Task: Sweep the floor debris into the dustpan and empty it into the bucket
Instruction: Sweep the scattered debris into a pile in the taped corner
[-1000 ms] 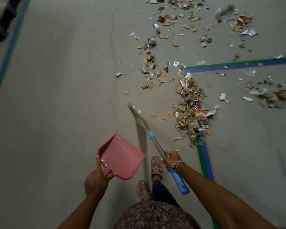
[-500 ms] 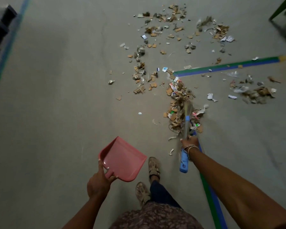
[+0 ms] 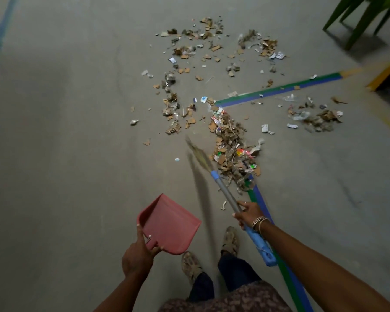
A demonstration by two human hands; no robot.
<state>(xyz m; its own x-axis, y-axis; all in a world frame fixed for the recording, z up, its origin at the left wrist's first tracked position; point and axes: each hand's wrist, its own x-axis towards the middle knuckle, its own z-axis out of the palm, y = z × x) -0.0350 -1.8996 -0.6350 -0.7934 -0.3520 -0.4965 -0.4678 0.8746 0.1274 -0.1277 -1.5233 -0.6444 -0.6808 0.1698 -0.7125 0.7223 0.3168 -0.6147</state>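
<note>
My left hand [image 3: 138, 256] grips the handle of a pink dustpan [image 3: 170, 224], held above the floor with its mouth pointing away to the upper left; it is empty. My right hand [image 3: 248, 213] holds the grey and blue shaft of a small broom [image 3: 225, 190]. Its blurred straw bristles [image 3: 198, 155] reach the floor just left of a dense pile of debris [image 3: 232, 152], made of cardboard scraps, paper and wrappers. More debris [image 3: 189, 64] lies scattered farther off. No bucket is in sight.
Green and blue floor tape [image 3: 277, 88] runs right from the pile's far end and another strip [image 3: 286, 273] runs toward me past my sandalled feet [image 3: 230, 240]. Green chair legs [image 3: 358, 19] stand at the top right. A smaller debris heap [image 3: 318, 118] lies on the right.
The broom swung right into the pile, then back left, so its bristles are now left of the pile again. The view has shifted, bringing the green chair legs in. The dustpan stayed put.
</note>
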